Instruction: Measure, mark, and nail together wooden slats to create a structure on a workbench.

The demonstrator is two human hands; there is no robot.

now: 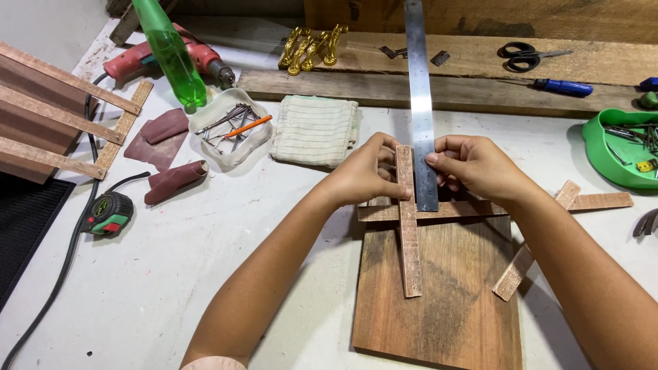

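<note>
Your left hand point(367, 175) pinched the upper end of an upright wooden strip point(408, 223), thumb pressed to its edge, while your right hand point(473, 168) closed its fingertips on a long steel ruler point(422, 103) lying just beside the strip on its right. The strip crossed a horizontal wooden strip point(480, 207), both resting on a dark wooden board point(445, 301) on the white surface point(171, 274). A folded striped cloth point(315, 129), a clear dish of nails point(232, 127) and a tape measure point(108, 214) lay to your left.
</note>
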